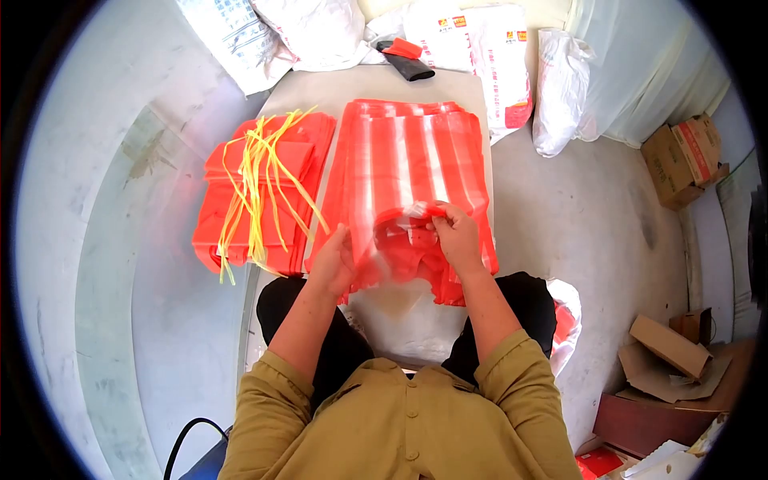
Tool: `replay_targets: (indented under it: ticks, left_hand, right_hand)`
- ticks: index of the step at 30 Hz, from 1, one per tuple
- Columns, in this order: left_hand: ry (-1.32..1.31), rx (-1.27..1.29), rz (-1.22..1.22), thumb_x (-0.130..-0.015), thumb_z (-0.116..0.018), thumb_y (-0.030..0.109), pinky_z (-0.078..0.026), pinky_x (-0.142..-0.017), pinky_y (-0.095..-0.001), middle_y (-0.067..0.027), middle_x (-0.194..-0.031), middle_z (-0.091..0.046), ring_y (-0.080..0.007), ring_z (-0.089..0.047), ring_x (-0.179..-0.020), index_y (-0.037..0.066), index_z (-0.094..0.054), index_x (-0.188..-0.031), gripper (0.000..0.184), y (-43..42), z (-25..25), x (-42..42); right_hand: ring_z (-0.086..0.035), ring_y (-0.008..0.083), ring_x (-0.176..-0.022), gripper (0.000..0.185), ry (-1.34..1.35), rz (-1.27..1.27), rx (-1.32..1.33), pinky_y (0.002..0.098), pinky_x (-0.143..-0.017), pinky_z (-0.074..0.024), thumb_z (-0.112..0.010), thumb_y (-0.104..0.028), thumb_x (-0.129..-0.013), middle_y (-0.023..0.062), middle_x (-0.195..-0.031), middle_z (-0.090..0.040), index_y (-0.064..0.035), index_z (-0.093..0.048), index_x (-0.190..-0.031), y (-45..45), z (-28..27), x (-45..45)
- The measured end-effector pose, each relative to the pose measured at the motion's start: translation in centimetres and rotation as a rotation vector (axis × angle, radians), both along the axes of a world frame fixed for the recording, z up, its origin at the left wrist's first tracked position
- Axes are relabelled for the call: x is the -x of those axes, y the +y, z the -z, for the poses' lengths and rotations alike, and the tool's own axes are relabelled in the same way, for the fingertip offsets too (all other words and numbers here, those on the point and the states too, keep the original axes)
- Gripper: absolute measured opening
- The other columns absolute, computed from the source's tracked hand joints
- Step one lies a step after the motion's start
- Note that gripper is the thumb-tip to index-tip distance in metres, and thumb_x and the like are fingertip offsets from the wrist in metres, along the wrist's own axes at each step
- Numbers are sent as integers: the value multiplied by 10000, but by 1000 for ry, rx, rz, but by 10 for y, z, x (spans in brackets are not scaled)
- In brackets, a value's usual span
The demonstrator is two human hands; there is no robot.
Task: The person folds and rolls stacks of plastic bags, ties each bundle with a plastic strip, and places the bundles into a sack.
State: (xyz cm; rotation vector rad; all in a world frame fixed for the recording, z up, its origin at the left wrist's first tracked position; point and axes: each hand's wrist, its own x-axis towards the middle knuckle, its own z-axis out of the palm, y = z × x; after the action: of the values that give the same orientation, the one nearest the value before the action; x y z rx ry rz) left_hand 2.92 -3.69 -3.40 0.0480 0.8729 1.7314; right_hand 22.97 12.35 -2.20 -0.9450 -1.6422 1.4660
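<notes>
Red-and-white striped plastic bags (416, 160) lie in a flat pile in front of me, and the near end of the top one is lifted and bunched. My right hand (458, 236) pinches that raised edge between thumb and fingers. At the left side of the same bag is my left hand (334, 256), its fingers close together against the red plastic; what they hold, if anything, is hidden. Left of the pile sits a stack of folded red bags (216, 212), with yellow ties (256, 184) spread loosely over it.
White printed sacks (448, 40) stand beyond the table (304, 88), with a black-and-red item (408, 60) beside them. Another white sack (560, 88) is at the back right. Cardboard boxes (680, 160) and opened cartons (672, 364) lie on the right.
</notes>
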Motion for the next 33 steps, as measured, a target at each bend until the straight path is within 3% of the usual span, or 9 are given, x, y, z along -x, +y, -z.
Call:
replay_targets:
  ticks: [4,7,10,14,19,22,26,28,33]
  left_hand:
    - [-34,76,48,-1104,-482,344,-500,-1075,-403,-104,-1334,-655,-244,-626,-1222,19,-570,-1369,429,-6,-22,-11]
    - [16,294,-6,-1094,-497,337,-496,-1076,-404,-93,-1332,-664,-238,-640,-1204,33,-581,-1369,418,-9,-58,-31]
    - [7,63,201,-1078,-518,325,-517,-1041,-402,-90,-1298,-682,-225,-661,-1166,42,-600,-1340,395,-17,-15,-15]
    - [86,75,167,-1047,-541,304,-541,-985,-412,-79,-1240,-697,-211,-679,-1109,54,-614,-1286,354,-28,22,-5]
    - [102,140,133,-982,-643,262,-538,-906,-383,-49,-1136,-680,-175,-662,-1018,65,-614,-1169,272,-29,-3,-25]
    - [407,340,126,-924,-736,222,-527,-831,-339,-37,-1060,-653,-151,-637,-961,55,-600,-1137,303,-27,-8,-35]
    - [683,271,108,-880,-789,195,-511,-783,-301,-48,-1038,-636,-136,-615,-940,33,-593,-1155,375,-29,17,-36]
    - [774,292,79,-894,-774,211,-505,-760,-294,-53,-1044,-636,-127,-608,-926,28,-603,-1149,358,-30,19,-40]
    - [598,356,87,-943,-718,217,-502,-744,-288,-41,-975,-658,-127,-612,-859,17,-655,-1077,248,-33,22,-38]
  right_hand:
    - [-677,107,-853,271,8,1,14,249,-745,-523,-575,-71,-1032,41,-989,-714,15,-675,-1269,-1,3,1]
    - [-677,109,-854,273,8,-4,0,251,-745,-524,-578,-78,-1033,42,-988,-716,16,-675,-1270,0,5,1]
    - [-711,153,-869,273,37,-8,13,285,-782,-551,-590,-76,-1009,102,-1007,-740,33,-674,-1245,-6,-5,0]
    - [-720,170,-868,259,-1,1,-26,305,-790,-560,-602,-84,-998,128,-1006,-752,38,-684,-1211,-4,7,-1]
    - [-709,162,-866,246,-29,-7,-60,313,-786,-552,-608,-95,-998,117,-1001,-752,23,-693,-1196,-2,21,-1]
    - [-706,162,-863,245,-8,-14,-27,315,-785,-550,-607,-99,-999,115,-1001,-752,19,-695,-1195,-6,14,-1]
    - [-659,97,-834,248,-12,-27,-1,248,-729,-510,-579,-73,-1026,36,-975,-716,14,-690,-1230,-7,10,-2]
    - [-660,99,-831,249,-10,-19,4,248,-728,-513,-578,-73,-1026,39,-975,-716,13,-689,-1232,-7,13,-2]
    - [-670,104,-832,253,-27,-15,-15,250,-723,-516,-580,-75,-1026,45,-977,-718,11,-688,-1238,-5,21,-2]
